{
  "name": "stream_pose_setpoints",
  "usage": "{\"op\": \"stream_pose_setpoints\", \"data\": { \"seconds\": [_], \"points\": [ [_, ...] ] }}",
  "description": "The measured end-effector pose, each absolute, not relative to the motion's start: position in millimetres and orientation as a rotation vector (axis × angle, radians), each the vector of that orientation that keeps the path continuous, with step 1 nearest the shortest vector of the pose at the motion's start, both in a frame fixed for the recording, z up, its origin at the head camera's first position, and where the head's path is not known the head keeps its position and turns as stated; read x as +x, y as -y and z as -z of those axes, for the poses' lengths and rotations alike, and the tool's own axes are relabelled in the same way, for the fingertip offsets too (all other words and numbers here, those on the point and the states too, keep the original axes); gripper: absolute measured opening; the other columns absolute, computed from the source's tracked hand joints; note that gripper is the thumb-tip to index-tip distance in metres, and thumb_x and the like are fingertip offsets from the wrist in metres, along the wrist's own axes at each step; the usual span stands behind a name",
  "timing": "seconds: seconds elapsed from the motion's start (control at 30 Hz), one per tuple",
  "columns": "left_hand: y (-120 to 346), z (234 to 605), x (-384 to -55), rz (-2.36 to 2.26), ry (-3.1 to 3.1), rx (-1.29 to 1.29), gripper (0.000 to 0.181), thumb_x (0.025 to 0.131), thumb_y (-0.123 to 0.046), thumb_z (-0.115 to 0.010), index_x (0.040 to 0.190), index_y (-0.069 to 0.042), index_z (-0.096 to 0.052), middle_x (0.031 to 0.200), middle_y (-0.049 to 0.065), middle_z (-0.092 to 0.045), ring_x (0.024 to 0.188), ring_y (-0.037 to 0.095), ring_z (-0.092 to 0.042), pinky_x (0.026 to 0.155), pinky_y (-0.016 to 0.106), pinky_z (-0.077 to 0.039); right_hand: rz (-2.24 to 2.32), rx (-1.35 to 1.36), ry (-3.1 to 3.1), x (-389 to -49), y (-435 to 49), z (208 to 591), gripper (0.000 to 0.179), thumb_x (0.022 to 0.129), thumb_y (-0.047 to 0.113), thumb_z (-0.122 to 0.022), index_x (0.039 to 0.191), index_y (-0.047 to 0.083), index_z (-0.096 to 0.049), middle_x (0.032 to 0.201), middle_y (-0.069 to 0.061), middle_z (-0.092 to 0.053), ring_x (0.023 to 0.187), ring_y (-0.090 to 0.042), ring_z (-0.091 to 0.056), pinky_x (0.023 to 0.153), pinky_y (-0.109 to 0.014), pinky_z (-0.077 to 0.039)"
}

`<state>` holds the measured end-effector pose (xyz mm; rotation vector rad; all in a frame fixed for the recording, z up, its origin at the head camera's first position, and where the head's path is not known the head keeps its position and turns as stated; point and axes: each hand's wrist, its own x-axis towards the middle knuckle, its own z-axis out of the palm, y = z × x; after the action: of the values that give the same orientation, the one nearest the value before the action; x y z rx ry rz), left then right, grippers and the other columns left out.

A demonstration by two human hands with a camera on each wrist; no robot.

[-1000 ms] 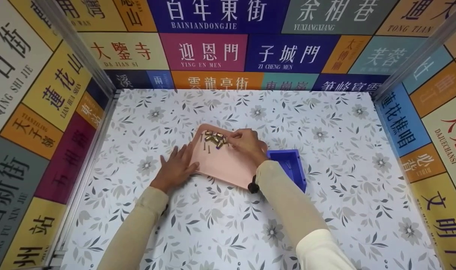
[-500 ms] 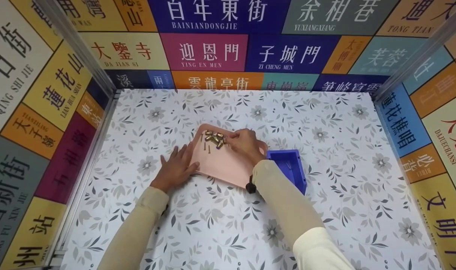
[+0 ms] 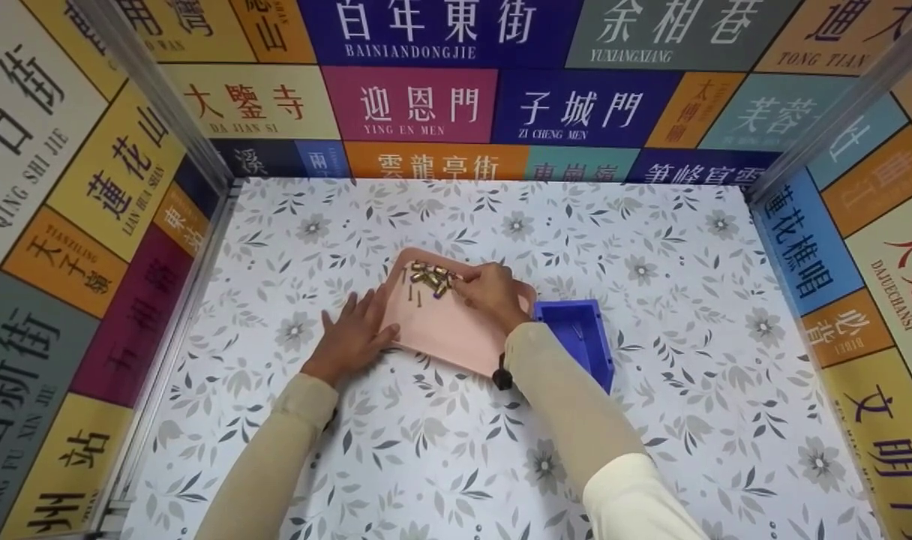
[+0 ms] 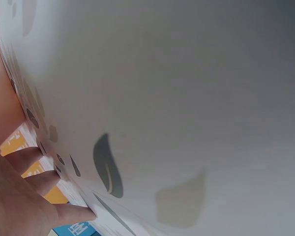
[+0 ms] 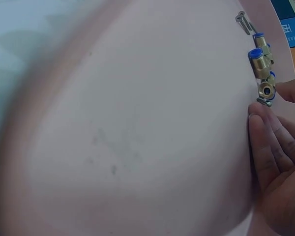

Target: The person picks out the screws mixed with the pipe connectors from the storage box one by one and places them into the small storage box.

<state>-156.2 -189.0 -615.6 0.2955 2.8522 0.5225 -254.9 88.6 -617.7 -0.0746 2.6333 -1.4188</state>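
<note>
A pink tray (image 3: 445,330) lies on the table, with several brass push-in fittings (image 3: 430,276) with blue collars heaped near its far edge. Several screws (image 3: 411,291) lie beside the heap, to its left. My left hand (image 3: 353,337) rests at the tray's left side, fingers spread and fairly straight. At the right of the heap is my right hand (image 3: 493,294), fingertips down at the fittings. In the right wrist view, a small screw (image 5: 264,102) lies at the fingertips beside a brass fitting (image 5: 267,90); a gap shows between thumb and fingers.
A blue bin (image 3: 583,337) stands right of the tray, partly hidden by the right forearm; a thin metal piece (image 3: 577,331) is inside. The tabletop (image 3: 696,420) has a leaf-and-flower print. Sign-covered panels (image 3: 418,105) enclose the back and sides.
My right hand has shifted slightly toward me, its fingers staying at the right of the fittings. The left hand, tray and bin keep their places.
</note>
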Motion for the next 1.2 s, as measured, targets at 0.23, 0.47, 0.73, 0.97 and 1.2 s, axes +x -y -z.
{"op": "stream_pose_setpoints", "data": {
  "seconds": [0.23,0.47,0.73,0.97,1.2],
  "points": [
    [188.5,615.1,-157.1,-0.549,-2.850,0.293,0.079,0.103,-0.066,-0.032,0.166,-0.029,-0.002,0.171,0.010,-0.020,0.158,0.043,-0.011,0.110,0.086,-0.007,1.424,-0.020,-2.640,-256.1,-85.6,620.3,0.016,0.086,0.022,-0.081,0.076,0.010,-0.079,0.061,-0.001,-0.070,0.050,-0.010,-0.062,0.048,-0.022,-0.048],
    [188.2,616.3,-157.8,-0.544,-2.856,0.291,0.078,0.104,-0.064,-0.033,0.166,-0.029,-0.002,0.171,0.011,-0.020,0.158,0.044,-0.012,0.109,0.086,-0.007,1.376,-0.053,-2.726,-256.4,-83.9,623.1,0.021,0.084,0.023,-0.083,0.068,0.012,-0.076,0.054,0.003,-0.064,0.045,-0.008,-0.055,0.043,-0.021,-0.041],
    [188.3,616.6,-157.7,-0.523,-2.847,0.274,0.078,0.103,-0.066,-0.030,0.166,-0.031,0.001,0.172,0.010,-0.018,0.158,0.043,-0.010,0.110,0.085,-0.006,1.334,-0.037,-2.611,-258.9,-83.1,619.6,0.020,0.086,0.013,-0.077,0.067,0.008,-0.073,0.055,0.002,-0.062,0.047,-0.010,-0.054,0.047,-0.022,-0.041],
    [188.2,614.9,-157.7,-0.523,-2.841,0.274,0.079,0.103,-0.068,-0.028,0.166,-0.032,0.003,0.172,0.010,-0.017,0.158,0.042,-0.009,0.111,0.084,-0.006,1.318,-0.039,-2.585,-261.4,-83.9,615.2,0.016,0.087,0.009,-0.073,0.071,0.007,-0.076,0.059,-0.002,-0.069,0.049,-0.011,-0.060,0.050,-0.022,-0.048],
    [188.4,617.5,-157.2,-0.554,-2.845,0.284,0.077,0.104,-0.066,-0.031,0.166,-0.032,0.000,0.172,0.009,-0.020,0.158,0.043,-0.011,0.110,0.086,-0.006,1.209,-0.082,-2.658,-261.2,-83.3,617.2,0.022,0.082,0.010,-0.069,0.060,0.013,-0.068,0.055,0.001,-0.067,0.046,-0.009,-0.058,0.047,-0.020,-0.044]
  ]
}}
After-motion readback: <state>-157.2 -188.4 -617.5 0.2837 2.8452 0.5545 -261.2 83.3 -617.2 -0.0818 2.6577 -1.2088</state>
